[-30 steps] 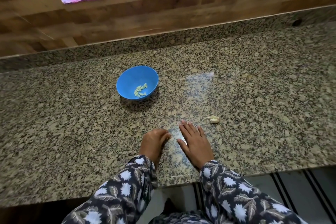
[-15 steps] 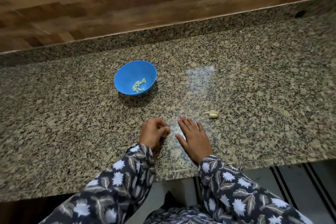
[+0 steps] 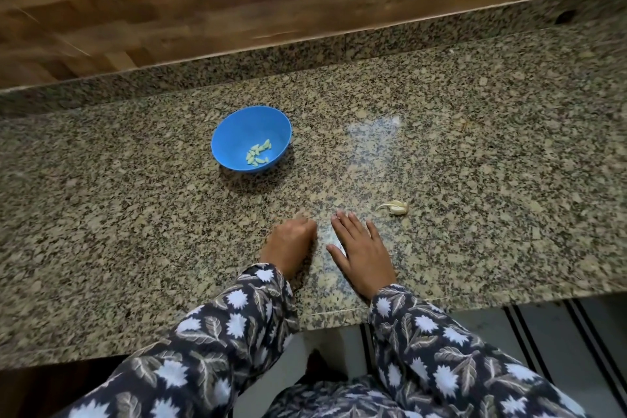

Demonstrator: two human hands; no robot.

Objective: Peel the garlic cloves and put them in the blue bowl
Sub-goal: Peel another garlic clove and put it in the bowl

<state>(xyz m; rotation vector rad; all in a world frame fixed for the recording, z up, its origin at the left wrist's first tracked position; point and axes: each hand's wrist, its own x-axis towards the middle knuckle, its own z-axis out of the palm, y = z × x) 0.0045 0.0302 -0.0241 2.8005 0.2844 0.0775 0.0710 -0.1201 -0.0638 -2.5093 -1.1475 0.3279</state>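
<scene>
A blue bowl (image 3: pixel 234 127) stands on the granite counter and holds several peeled garlic cloves (image 3: pixel 258 155). A small piece of unpeeled garlic (image 3: pixel 394 208) lies on the counter, just right of my right hand's fingertips and apart from them. My right hand (image 3: pixel 360 252) lies flat on the counter with its fingers straight. Beside it my left hand (image 3: pixel 292 244) rests on the counter with its fingers curled under; nothing shows in it. Both hands are nearer to me than the bowl.
The granite counter (image 3: pixel 475 146) ends in a low granite upstand and a wood-panelled wall (image 3: pixel 237 10) behind. Its front edge runs just under my wrists, with floor and dark stripes (image 3: pixel 529 332) below at the right.
Both hands stay in place on the counter. Only the view has shifted slightly; the bowl and the garlic have not moved.
</scene>
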